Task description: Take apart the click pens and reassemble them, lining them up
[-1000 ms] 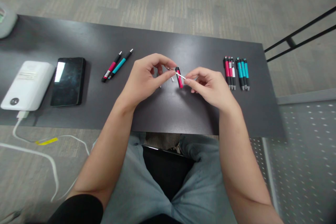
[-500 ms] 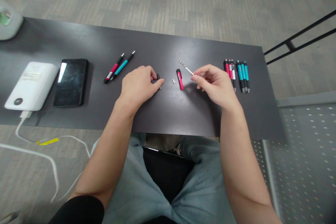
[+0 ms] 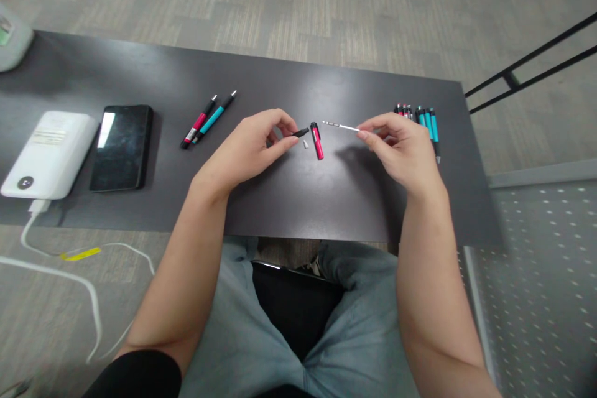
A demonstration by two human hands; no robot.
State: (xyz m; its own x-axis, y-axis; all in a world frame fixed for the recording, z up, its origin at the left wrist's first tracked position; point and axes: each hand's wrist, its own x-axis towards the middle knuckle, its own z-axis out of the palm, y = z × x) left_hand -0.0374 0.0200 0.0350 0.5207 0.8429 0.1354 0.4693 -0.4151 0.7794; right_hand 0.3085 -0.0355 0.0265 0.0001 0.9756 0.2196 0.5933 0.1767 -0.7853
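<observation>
Between the thumb and fingers of my left hand [image 3: 261,143] is a short black pen grip [image 3: 302,132], its free end pointing right. My right hand [image 3: 401,146] pinches a white pen refill [image 3: 347,128] by one end. A spring seems to sit around the refill near its tip, which points left toward the grip, apart from it. On the table between both hands lies a red pen barrel [image 3: 317,142] with a black top and clip. Beside it, just under the black grip, rests a small pale pen part [image 3: 306,144].
Left of my left hand lie a red pen [image 3: 199,121] and a teal pen [image 3: 215,117]. Farther left are a black phone-like device [image 3: 121,148] and a white power bank [image 3: 49,154] with a cable. Several pens [image 3: 428,121] lie in a row, partly behind my right hand.
My left hand has lifted the black grip off the table and turned it to point right. My right hand has moved slightly right, and the refill now lies nearly level, aimed left.
</observation>
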